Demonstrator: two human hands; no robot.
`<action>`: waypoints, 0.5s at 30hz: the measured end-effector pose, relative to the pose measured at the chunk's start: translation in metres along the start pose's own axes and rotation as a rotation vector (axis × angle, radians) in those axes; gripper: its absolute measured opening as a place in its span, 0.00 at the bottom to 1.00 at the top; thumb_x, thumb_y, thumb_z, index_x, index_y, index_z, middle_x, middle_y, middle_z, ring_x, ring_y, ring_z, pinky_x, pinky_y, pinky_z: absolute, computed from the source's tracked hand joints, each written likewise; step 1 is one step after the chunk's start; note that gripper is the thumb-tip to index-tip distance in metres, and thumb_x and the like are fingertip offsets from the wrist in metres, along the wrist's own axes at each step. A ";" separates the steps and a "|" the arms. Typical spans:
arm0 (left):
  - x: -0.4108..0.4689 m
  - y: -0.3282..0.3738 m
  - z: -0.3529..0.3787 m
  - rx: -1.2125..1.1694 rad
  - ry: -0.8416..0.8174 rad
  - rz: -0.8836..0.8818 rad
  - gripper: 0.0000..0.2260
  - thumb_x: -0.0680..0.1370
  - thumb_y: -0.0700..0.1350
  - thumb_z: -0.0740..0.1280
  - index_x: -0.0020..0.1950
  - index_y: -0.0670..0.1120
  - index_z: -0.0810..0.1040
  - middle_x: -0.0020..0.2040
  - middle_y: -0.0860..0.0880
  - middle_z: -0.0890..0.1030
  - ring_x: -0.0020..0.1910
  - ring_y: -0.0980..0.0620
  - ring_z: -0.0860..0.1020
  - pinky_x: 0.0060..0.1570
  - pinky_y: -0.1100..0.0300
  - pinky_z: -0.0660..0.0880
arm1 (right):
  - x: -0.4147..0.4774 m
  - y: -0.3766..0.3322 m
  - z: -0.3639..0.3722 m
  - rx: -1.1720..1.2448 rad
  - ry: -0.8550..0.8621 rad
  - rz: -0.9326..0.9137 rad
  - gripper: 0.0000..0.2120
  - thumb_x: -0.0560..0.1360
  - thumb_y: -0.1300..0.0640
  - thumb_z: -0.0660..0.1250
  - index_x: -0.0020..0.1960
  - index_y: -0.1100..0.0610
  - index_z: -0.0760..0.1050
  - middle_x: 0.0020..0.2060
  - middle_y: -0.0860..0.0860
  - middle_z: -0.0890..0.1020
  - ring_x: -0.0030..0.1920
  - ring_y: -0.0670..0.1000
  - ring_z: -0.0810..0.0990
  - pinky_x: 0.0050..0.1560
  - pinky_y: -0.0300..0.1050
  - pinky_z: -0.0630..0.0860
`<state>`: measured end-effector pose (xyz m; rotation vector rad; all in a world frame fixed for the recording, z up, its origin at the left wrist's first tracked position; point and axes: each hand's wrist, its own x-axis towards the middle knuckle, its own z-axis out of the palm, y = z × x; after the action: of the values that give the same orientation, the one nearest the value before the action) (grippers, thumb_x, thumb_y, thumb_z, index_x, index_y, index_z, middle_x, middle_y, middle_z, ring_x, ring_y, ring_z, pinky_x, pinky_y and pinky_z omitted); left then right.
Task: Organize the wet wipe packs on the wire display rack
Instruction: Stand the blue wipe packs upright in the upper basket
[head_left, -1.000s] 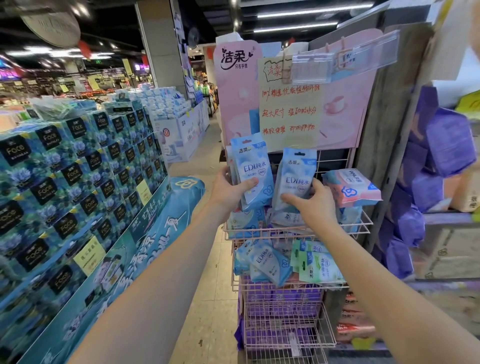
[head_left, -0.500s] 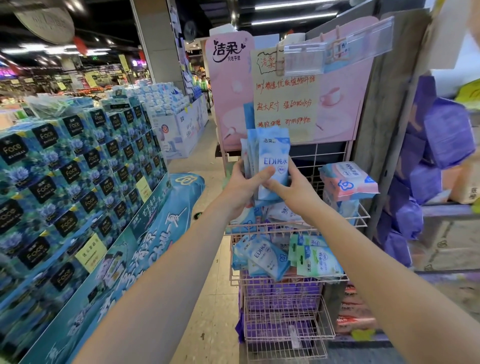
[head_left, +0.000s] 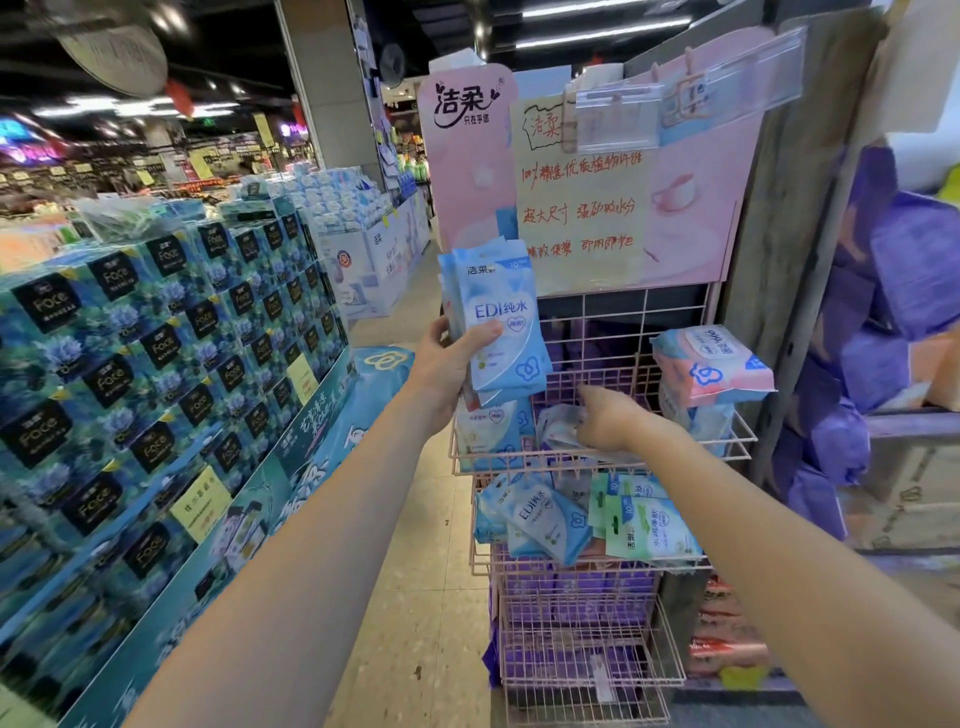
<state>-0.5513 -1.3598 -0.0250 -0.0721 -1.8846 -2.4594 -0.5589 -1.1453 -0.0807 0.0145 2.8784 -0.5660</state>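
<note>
The task is looking only partly done, taking the pink wire display rack (head_left: 597, 457) as the landmark.

Just left of the rack's top basket, the left hand (head_left: 448, 370) is gripping a stack of blue wet wipe packs (head_left: 497, 322), fingers closed round the lower edge and thumb lying across the front pack. The stack is standing upright in the air at the basket's left corner, not yet set down.

Inside the top basket, at its left end, a few blue packs (head_left: 493, 431) are standing more or less on edge. In the middle of that basket the right hand (head_left: 605, 418) is reaching down, fingers curled onto a loose pale pack (head_left: 558, 428) lying flat and crumpled; whether it is actually pinching the pack I cannot tell, since the fingertips are hidden. At the basket's right end, a pink and blue pack (head_left: 709, 366) is sitting on top of other packs, tilted and overhanging the wire.

On the tier below, blue packs (head_left: 535, 514) and green packs (head_left: 647, 525) are leaning askew over the front rail, looking unsorted.

So, by my judgement, gathering is under way, while placing the held stack, straightening the middle and right of the top basket, and tidying the second tier are remaining.
</note>
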 end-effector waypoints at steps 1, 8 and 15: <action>-0.001 0.001 -0.003 -0.004 0.009 0.003 0.29 0.74 0.43 0.78 0.71 0.42 0.71 0.63 0.41 0.83 0.48 0.47 0.87 0.40 0.54 0.83 | 0.003 0.000 0.001 -0.023 0.001 0.002 0.31 0.79 0.54 0.65 0.78 0.60 0.60 0.72 0.59 0.71 0.70 0.60 0.73 0.69 0.52 0.73; -0.004 0.003 -0.011 -0.024 0.037 0.002 0.30 0.74 0.42 0.78 0.72 0.41 0.70 0.58 0.44 0.84 0.46 0.49 0.87 0.41 0.53 0.83 | 0.020 0.003 -0.005 -0.118 0.290 0.000 0.13 0.71 0.51 0.71 0.54 0.51 0.75 0.59 0.58 0.73 0.59 0.63 0.71 0.55 0.52 0.72; -0.001 0.014 -0.017 0.003 0.039 0.022 0.27 0.74 0.44 0.78 0.69 0.42 0.71 0.56 0.45 0.85 0.46 0.48 0.87 0.38 0.53 0.82 | 0.012 0.004 -0.023 0.626 0.580 -0.052 0.20 0.70 0.50 0.77 0.57 0.59 0.78 0.50 0.56 0.82 0.48 0.57 0.81 0.48 0.54 0.80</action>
<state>-0.5492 -1.3799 -0.0163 -0.0442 -1.8613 -2.4258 -0.5753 -1.1333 -0.0635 0.2343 3.0754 -1.6896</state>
